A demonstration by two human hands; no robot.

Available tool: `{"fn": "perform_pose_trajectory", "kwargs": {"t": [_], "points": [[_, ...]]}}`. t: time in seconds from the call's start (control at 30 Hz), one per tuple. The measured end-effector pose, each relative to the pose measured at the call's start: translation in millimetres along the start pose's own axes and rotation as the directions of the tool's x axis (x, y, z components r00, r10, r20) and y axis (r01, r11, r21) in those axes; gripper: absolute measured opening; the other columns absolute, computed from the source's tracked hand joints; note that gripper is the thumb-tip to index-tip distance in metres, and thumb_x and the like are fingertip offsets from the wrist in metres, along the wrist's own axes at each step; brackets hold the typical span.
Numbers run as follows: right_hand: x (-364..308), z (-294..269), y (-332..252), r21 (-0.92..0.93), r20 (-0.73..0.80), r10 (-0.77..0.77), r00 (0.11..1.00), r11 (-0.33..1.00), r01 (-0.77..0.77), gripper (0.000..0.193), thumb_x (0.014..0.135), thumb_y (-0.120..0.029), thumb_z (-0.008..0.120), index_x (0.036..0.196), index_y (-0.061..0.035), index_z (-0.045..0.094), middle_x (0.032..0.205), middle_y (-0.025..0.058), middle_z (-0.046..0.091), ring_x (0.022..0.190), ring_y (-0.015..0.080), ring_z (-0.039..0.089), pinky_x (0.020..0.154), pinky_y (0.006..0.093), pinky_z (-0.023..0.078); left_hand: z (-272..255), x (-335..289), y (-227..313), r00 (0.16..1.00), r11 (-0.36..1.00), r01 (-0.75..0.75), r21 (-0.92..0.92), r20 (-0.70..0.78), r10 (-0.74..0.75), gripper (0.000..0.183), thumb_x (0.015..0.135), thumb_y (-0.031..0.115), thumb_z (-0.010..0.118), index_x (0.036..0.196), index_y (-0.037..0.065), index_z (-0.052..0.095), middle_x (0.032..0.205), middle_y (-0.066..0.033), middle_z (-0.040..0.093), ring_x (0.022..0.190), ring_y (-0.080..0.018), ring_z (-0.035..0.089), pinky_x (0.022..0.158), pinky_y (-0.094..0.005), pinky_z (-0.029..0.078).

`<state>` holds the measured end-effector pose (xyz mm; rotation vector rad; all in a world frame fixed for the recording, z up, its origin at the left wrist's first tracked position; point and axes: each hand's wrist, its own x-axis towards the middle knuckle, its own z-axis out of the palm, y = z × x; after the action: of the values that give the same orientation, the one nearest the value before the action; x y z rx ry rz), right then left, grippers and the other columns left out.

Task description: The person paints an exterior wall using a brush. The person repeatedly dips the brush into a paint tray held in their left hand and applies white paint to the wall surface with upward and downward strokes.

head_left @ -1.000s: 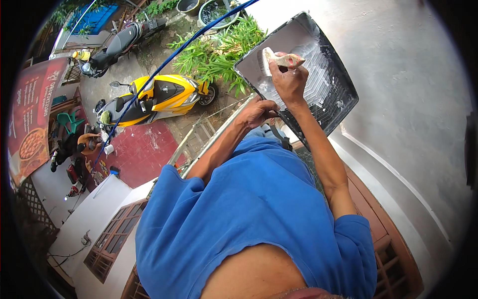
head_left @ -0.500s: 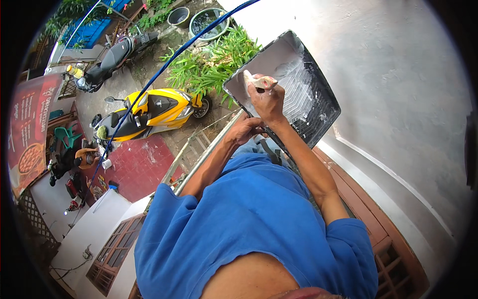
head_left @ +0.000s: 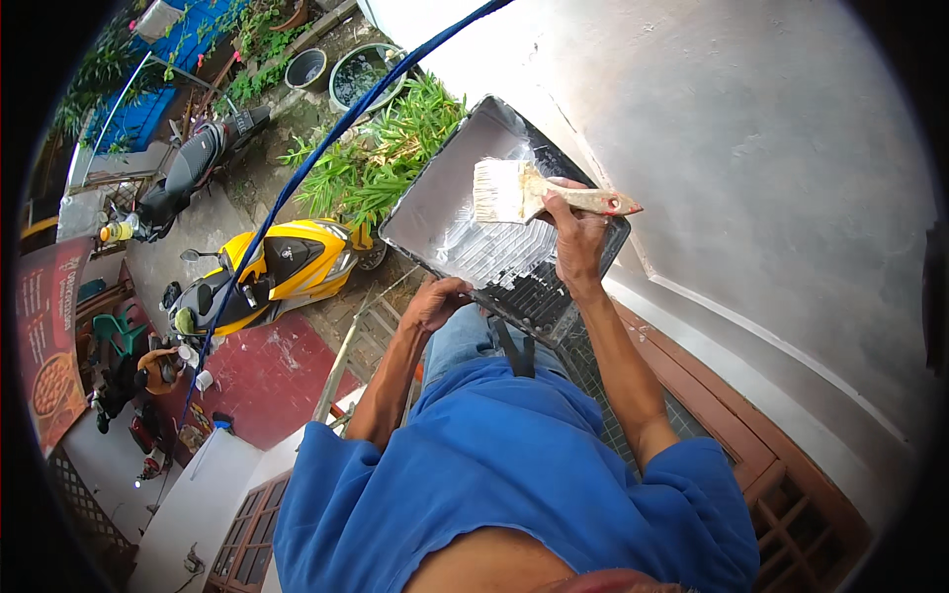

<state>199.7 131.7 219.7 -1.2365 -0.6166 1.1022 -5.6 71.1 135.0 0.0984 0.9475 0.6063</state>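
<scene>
A flat paintbrush (head_left: 509,192) with pale, paint-covered bristles and a worn, red-tipped handle is gripped in my right hand (head_left: 578,237). Its bristles point left, over a black paint tray (head_left: 435,183). White paint streaks the tray's ribbed slope, and a greyish-white layer coats its other end. My left hand (head_left: 435,302) grips the tray's near left edge, with the thumb on the rim and the other fingers partly hidden. The tray tilts in front of my waist.
A grey-white wall (head_left: 771,168) rises close on my right. Far below on the left stand a yellow scooter (head_left: 297,259), a dark motorcycle (head_left: 193,168) and a person (head_left: 158,372). A blue cable (head_left: 326,148) crosses the view. A pale rail (head_left: 341,371) runs beside my left arm.
My right hand has turned the brush from pointing away to lying sideways, with its whole side showing. The tray has shifted slightly left and nearer in view, with my left hand still on it.
</scene>
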Motion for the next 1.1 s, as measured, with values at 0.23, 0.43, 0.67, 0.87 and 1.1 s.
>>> {"fn": "perform_pose_trajectory", "kwargs": {"t": [0.23,0.43,0.67,0.87,1.1], "points": [[83,-91,24,-0.531,-0.039,-0.410,0.911,0.781,0.329,0.024,0.075,-0.004,0.059,0.096,0.0058,0.055,0.084,0.0118,0.060,0.070,0.0173,0.059,0.064,0.0282,0.048,-61,19,-24,0.995,0.999,0.012,-0.038,-0.099,-0.016,0.009,0.067,0.003,0.059,0.074,-0.003,0.058,0.076,-0.0117,0.059,0.076,-0.0222,0.056,0.080,-0.0387,0.042],[156,-139,102,-0.835,0.449,-0.406,0.796,0.127,0.536,0.025,0.071,-0.004,0.059,0.095,-0.0055,0.055,0.086,0.0122,0.058,0.068,0.0300,0.059,0.059,0.0337,0.049,-73,25,-33,0.982,0.993,0.017,-0.115,-0.184,-0.038,0.006,0.069,-0.001,0.058,0.073,-0.004,0.058,0.076,-0.0113,0.059,0.077,-0.0211,0.055,0.079,-0.0377,0.041],[245,-181,184,-0.851,0.514,-0.151,0.844,-0.207,0.482,0.016,0.077,-0.011,0.049,0.093,-0.0076,0.051,0.083,0.0115,0.054,0.073,0.0281,0.059,0.057,0.0380,0.049,-94,30,-55,0.982,0.981,0.041,-0.187,-0.172,-0.073,0.014,0.069,0.001,0.057,0.080,-0.007,0.058,0.086,-0.0130,0.060,0.086,-0.0231,0.054,0.087,-0.0381,0.038],[285,-172,168,-0.759,0.595,-0.155,0.789,-0.434,0.486,0.013,0.077,-0.012,0.046,0.087,-0.0043,0.046,0.081,0.0100,0.050,0.068,0.0236,0.057,0.053,0.0318,0.049,-94,35,-65,0.969,0.978,0.030,-0.209,-0.236,-0.080,0.015,0.068,0.002,0.057,0.081,-0.007,0.059,0.091,-0.0150,0.059,0.091,-0.0250,0.053,0.092,-0.0395,0.034],[246,-170,205,-0.627,0.684,0.087,0.724,-0.436,0.646,0.018,0.071,-0.011,0.050,0.085,-0.0013,0.054,0.083,0.0126,0.051,0.072,0.0230,0.055,0.060,0.0284,0.049,-94,37,-64,0.958,0.973,0.045,-0.224,-0.266,-0.106,0.016,0.068,0.002,0.058,0.082,-0.006,0.059,0.092,-0.0148,0.059,0.091,-0.0257,0.053,0.091,-0.0418,0.035]]}}
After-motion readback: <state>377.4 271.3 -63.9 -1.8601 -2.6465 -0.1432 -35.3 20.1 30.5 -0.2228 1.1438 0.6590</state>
